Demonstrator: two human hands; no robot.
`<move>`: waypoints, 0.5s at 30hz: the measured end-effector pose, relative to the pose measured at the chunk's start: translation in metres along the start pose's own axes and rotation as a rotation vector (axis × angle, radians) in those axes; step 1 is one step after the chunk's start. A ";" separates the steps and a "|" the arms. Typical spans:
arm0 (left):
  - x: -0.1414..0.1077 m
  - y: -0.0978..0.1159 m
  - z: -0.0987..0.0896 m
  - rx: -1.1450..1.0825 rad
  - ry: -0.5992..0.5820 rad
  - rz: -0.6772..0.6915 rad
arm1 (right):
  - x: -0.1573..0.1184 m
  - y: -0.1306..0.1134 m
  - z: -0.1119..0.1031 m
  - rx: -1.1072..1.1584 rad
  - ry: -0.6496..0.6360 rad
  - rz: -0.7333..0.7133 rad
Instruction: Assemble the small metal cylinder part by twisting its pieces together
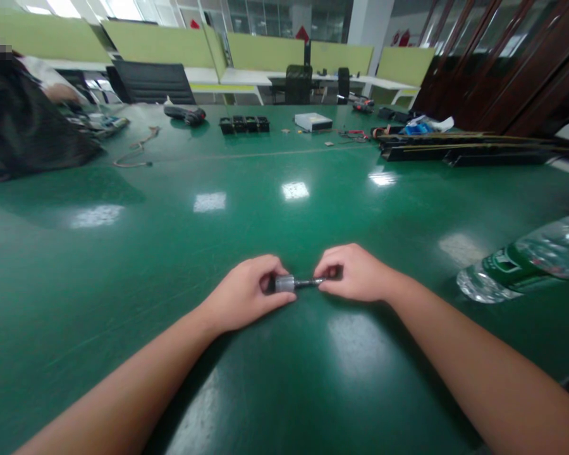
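A small grey cylinder (285, 283) with a thin dark shaft (305, 283) lies sideways between my hands, just over the green table (246, 234). My left hand (246, 294) is closed round the cylinder, thumb on the near side and fingers on the far side. The fingertips of my right hand (353, 273) pinch the right end of the shaft. What lies inside the curl of the right fingers is too small and dark to make out.
A clear bottle with a green label (516, 268) lies at the right. Along the far side are black blocks (244, 124), a silver box (313, 121), dark metal strips (455, 148) and a cable (135, 151). A person in dark clothing (23, 120) is at the far left.
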State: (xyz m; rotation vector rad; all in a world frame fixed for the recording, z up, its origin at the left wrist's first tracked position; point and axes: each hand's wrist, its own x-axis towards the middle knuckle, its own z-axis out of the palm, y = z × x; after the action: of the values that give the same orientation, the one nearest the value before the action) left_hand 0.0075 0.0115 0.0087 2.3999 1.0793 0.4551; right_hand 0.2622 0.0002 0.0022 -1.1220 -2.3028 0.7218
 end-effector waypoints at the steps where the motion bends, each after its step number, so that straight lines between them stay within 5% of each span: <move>1: 0.000 0.000 0.000 -0.001 0.003 -0.004 | 0.000 0.002 -0.002 0.001 -0.002 0.011; 7: 0.000 0.001 0.000 -0.003 0.007 -0.015 | -0.002 0.022 -0.013 0.001 0.075 0.145; 15: -0.001 0.001 0.000 0.010 0.006 -0.010 | -0.004 0.016 -0.013 0.024 0.006 0.108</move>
State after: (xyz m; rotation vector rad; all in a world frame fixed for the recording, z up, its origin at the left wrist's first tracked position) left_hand 0.0074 0.0103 0.0087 2.4018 1.0986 0.4551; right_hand 0.2815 0.0087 0.0015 -1.2434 -2.2366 0.7823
